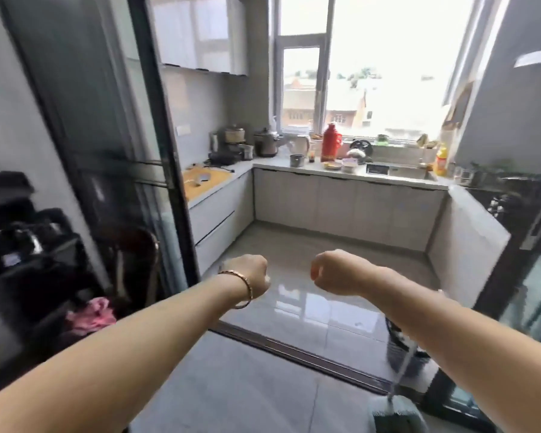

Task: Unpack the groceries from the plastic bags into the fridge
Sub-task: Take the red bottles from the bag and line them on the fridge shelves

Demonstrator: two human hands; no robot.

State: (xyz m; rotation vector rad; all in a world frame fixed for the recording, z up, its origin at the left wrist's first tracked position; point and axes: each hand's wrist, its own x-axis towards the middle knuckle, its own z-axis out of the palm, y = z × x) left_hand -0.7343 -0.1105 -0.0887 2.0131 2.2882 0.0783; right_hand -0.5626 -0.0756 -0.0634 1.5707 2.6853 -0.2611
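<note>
Both my arms stretch forward over the tiled floor at the kitchen doorway. My left hand (pixel 253 274), with a thin bracelet on the wrist, is curled into a fist and holds nothing. My right hand (pixel 331 271) is curled the same way beside it, also with nothing in it. No plastic bag, groceries or fridge show in this view.
A sliding glass door frame (pixel 166 145) stands at the left, its floor track (pixel 294 348) crossing ahead. An L-shaped counter (pixel 325 170) holds a red thermos (pixel 331 142), kettles and bowls. A pink cloth (pixel 92 314) lies low left. A mop (pixel 397 410) leans at the lower right.
</note>
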